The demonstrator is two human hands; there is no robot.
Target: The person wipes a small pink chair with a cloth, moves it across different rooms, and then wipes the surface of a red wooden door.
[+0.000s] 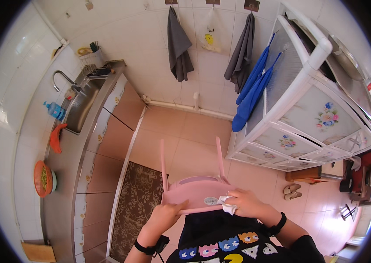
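Observation:
A pink plastic chair (pixel 192 194) is tipped in front of my body, two of its legs pointing away from me towards the far wall. My left hand (pixel 167 213) grips its near left edge, the fingers lying on the pink surface. On the right side, my right hand (pixel 243 202) holds a crumpled white cloth or tissue (pixel 229 204) against the chair, beside a round label (pixel 210 201) that bears writing. Part of the cloth is hidden under my fingers.
On the left runs a steel counter (pixel 60 207) with a sink (pixel 85 105), soap bottle (pixel 55 111), orange cloth (pixel 56 138) and orange basket (pixel 43 179). A patterned mat (pixel 139 210) lies below. At right stands a white cabinet (pixel 271 121); slippers (pixel 292 191) lie beyond it.

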